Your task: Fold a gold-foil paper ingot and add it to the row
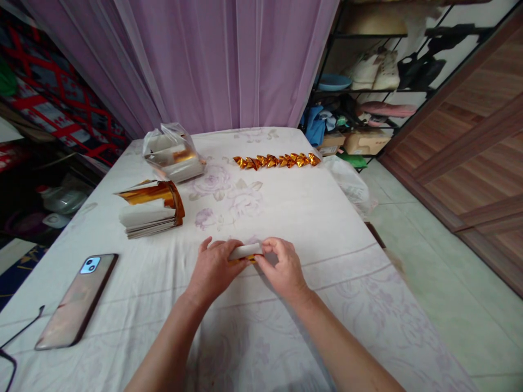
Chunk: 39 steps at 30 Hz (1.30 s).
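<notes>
Between my two hands is a small sheet of gold foil paper, white side mostly up, rolled or folded into a narrow strip with gold along its near edge. My left hand grips its left end, and my right hand pinches the right end between thumb and fingers. A stack of gold foil paper lies to the left, beyond my left hand. Farther back, a row of folded gold foil pieces stretches across the table. A clear plastic bag with more paper sits at the far left.
The table wears a white flowered cloth. A phone lies face down at the left, with part of a thin dark wire-like object near it. Behind hangs a purple curtain; a shoe shelf stands at the back right.
</notes>
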Tool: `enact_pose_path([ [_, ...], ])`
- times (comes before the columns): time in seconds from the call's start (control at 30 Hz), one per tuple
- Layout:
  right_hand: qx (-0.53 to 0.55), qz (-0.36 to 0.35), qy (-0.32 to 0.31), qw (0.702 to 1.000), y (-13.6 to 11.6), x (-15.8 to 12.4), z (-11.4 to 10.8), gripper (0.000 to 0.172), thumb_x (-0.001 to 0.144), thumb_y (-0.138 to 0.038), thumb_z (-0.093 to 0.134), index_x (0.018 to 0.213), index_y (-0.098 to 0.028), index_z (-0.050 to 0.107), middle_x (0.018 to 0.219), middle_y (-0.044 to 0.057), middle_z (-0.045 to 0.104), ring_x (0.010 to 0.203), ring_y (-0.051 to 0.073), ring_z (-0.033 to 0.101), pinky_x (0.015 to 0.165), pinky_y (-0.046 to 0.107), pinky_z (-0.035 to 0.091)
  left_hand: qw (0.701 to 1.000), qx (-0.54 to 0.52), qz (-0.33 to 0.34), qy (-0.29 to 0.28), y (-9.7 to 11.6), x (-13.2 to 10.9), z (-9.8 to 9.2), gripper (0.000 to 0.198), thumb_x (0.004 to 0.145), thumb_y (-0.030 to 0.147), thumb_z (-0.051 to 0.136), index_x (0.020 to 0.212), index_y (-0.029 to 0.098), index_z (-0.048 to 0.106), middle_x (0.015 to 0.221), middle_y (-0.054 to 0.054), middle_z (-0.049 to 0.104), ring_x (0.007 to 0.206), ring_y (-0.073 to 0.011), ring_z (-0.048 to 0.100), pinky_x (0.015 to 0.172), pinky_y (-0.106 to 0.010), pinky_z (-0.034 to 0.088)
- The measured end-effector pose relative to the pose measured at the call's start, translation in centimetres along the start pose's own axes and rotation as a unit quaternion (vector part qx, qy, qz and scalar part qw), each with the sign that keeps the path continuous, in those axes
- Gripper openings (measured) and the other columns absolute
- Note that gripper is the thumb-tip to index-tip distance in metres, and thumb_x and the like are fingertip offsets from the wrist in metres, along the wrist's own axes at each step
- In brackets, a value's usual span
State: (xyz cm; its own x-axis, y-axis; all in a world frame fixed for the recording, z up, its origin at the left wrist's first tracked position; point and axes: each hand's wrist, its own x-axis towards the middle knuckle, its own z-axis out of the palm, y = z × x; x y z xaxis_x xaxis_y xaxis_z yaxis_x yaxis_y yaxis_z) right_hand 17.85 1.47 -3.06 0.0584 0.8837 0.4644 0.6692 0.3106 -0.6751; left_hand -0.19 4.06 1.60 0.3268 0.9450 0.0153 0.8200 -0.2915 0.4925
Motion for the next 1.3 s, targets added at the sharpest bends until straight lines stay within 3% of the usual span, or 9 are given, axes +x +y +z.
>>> enact_pose_path([
  [0.13,0.062,0.014,0.000,0.998,-1.0,0.1,-0.5,0.028,0.082,-0.024,0.065,0.109,-0.024,0.059,0.081,0.001,0.072,0.086,0.020,0.069,0.085,0.035,0.052,0.995,-0.097,-0.025,-0.003,-0.2,-0.7,0.0,0.017,0.080,0.040,0.068,0.084,0.024,0.073,0.077,0.000,0.074,0.074,-0.0187,0.065,0.094,-0.040,0.044],
  [0.27,0.150,0.039,-0.042,0.987,-1.8,0.3,-1.2,0.019,0.085,-0.025,0.061,0.103,-0.023,0.065,0.087,0.002,0.074,0.082,0.017,0.070,0.080,0.031,0.055,0.968,-0.239,-0.077,0.008,-0.4,-1.8,0.3,0.026,0.077,0.047,0.068,0.082,0.022,0.074,0.071,0.001,0.072,0.071,-0.0175,0.064,0.071,-0.029,0.048],
  [0.43,0.188,0.043,-0.075,0.978,-2.4,0.5,-1.8,0.010,0.087,-0.025,0.061,0.087,-0.022,0.071,0.083,0.002,0.074,0.078,0.017,0.070,0.074,0.029,0.056,0.928,-0.356,-0.108,-0.006,-0.7,-2.6,0.4,0.029,0.074,0.046,0.072,0.086,0.020,0.073,0.082,-0.002,0.073,0.075,-0.0169,0.065,0.070,-0.027,0.051],
  [0.53,0.183,0.026,-0.055,0.981,-2.7,0.5,-1.9,0.008,0.086,-0.022,0.063,0.082,-0.023,0.070,0.078,0.001,0.073,0.074,0.016,0.068,0.070,0.028,0.055,0.928,-0.354,-0.113,0.019,-0.8,-2.8,0.5,0.027,0.072,0.043,0.074,0.088,0.021,0.072,0.084,-0.002,0.072,0.077,-0.0178,0.066,0.071,-0.029,0.053],
  [0.77,0.152,0.004,-0.039,0.988,-3.2,0.7,-2.1,0.008,0.086,-0.021,0.063,0.079,-0.023,0.067,0.074,0.001,0.070,0.074,0.016,0.066,0.070,0.030,0.053,0.946,-0.312,-0.086,-0.001,-0.7,-2.9,0.4,0.021,0.078,0.038,0.069,0.089,0.021,0.072,0.082,-0.003,0.073,0.082,-0.0196,0.066,0.074,-0.030,0.053],
  [1.03,0.147,-0.001,-0.042,0.988,-3.4,0.7,-2.3,0.009,0.087,-0.020,0.061,0.079,-0.023,0.065,0.074,0.001,0.070,0.074,0.016,0.065,0.069,0.029,0.051,0.945,-0.316,-0.081,-0.002,-0.4,-2.9,0.2,0.026,0.079,0.046,0.069,0.084,0.021,0.072,0.079,-0.004,0.071,0.078,-0.0191,0.066,0.071,-0.029,0.053],
  [1.3,0.097,0.015,-0.042,0.994,-2.4,0.6,-1.6,0.013,0.088,-0.023,0.058,0.078,-0.024,0.066,0.078,0.002,0.071,0.080,0.018,0.066,0.076,0.033,0.050,0.941,-0.310,-0.126,-0.044,0.0,-2.4,0.5,0.032,0.078,0.049,0.066,0.076,0.017,0.070,0.063,0.002,0.058,0.060,-0.0121,0.051,0.054,-0.022,0.038],
])
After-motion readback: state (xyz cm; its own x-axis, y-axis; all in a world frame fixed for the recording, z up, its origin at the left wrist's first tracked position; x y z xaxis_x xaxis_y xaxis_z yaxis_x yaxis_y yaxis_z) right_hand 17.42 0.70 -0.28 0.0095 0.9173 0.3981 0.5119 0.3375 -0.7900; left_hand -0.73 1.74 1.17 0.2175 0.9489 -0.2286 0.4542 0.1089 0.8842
